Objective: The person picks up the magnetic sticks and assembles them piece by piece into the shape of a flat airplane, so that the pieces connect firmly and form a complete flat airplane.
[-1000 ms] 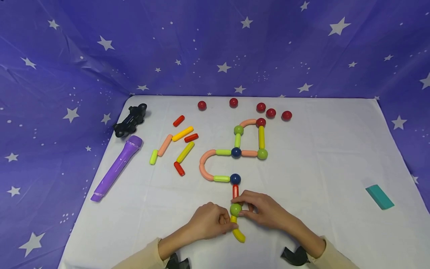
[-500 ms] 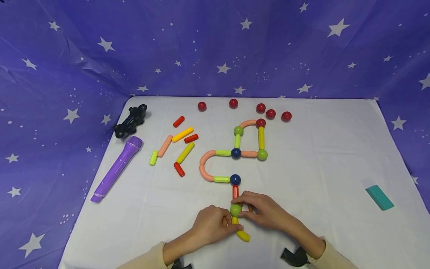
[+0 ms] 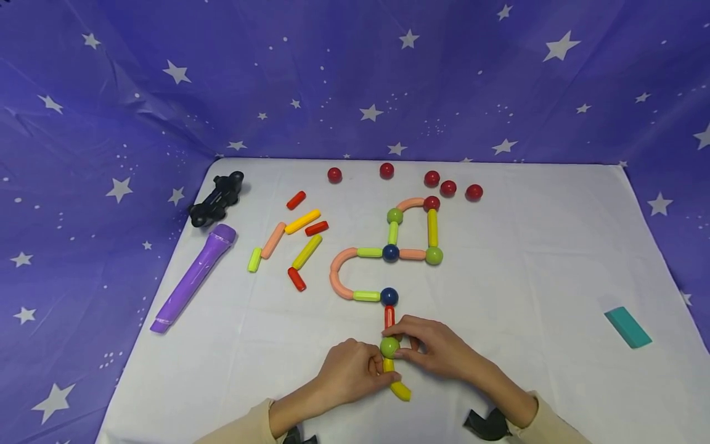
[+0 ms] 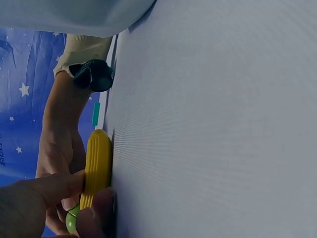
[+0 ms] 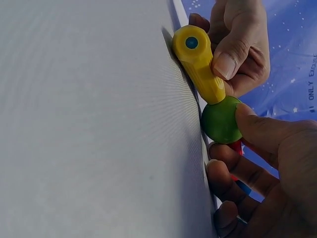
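My left hand (image 3: 349, 373) pinches a curved yellow magnetic rod (image 3: 400, 391) between thumb and fingers, near the table's front. The rod's upper end meets a green ball (image 3: 389, 347); its free end bends to the right and shows a round dark inset (image 5: 191, 42) in the right wrist view. With thumb and fingers, my right hand (image 3: 440, 348) holds that green ball from the right, its index finger at the red rod (image 3: 389, 316) above. This red rod runs up to a dark blue ball (image 3: 389, 296), part of a chain of rods and balls with a curved pink piece (image 3: 336, 273) and a closed loop on top.
Loose rods, such as a yellow one (image 3: 307, 251), lie left of the chain. Several red balls (image 3: 386, 171) line the far edge. A purple microphone-shaped object (image 3: 194, 277) and a black object (image 3: 216, 199) lie at the left, a teal block (image 3: 628, 327) at the right.
The curved yellow rod's free end has swung to the right, and my left hand has shifted slightly right with it. My right hand has stayed at the green ball.
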The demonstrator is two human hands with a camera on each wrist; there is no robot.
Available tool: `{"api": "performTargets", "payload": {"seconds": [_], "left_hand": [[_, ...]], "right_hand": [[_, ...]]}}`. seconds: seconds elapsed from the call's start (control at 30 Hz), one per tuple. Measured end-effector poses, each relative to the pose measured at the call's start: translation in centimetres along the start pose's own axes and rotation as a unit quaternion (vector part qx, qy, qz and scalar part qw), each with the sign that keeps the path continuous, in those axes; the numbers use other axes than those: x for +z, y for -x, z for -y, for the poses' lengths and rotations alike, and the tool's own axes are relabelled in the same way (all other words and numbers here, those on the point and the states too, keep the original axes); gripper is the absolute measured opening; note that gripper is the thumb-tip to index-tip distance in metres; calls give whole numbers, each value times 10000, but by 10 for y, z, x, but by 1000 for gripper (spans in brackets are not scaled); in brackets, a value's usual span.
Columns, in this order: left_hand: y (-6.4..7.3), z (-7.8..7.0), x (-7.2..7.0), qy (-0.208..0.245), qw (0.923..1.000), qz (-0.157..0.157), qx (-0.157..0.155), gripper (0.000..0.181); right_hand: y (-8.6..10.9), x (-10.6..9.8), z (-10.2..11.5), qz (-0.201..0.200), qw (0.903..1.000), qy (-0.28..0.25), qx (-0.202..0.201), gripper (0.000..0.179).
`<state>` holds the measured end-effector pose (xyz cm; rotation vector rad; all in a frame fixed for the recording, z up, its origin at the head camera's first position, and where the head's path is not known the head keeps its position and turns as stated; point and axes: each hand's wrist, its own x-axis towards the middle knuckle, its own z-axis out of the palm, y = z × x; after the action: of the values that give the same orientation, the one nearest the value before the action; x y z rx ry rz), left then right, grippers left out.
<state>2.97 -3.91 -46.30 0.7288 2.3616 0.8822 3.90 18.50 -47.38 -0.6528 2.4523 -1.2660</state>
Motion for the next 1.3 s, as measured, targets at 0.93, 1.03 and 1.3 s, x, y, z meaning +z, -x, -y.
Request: {"api": "performTargets", "payload": {"seconds": [0.93,1.03,1.3], "left_hand": [[3,7,-12,30,9991,189,374,34],[3,9,-21,-219,9935,157,1104,25],[0,8,-30,-840,9580,269,2727,27]], "right_hand": [[-11,-78,-27,-1686,9824,779,-217,33],[-22,-113,-49,-2410,9636,1154,27,28],[-52,-183,-101,-3188,9287,1414,1262,38]]}}
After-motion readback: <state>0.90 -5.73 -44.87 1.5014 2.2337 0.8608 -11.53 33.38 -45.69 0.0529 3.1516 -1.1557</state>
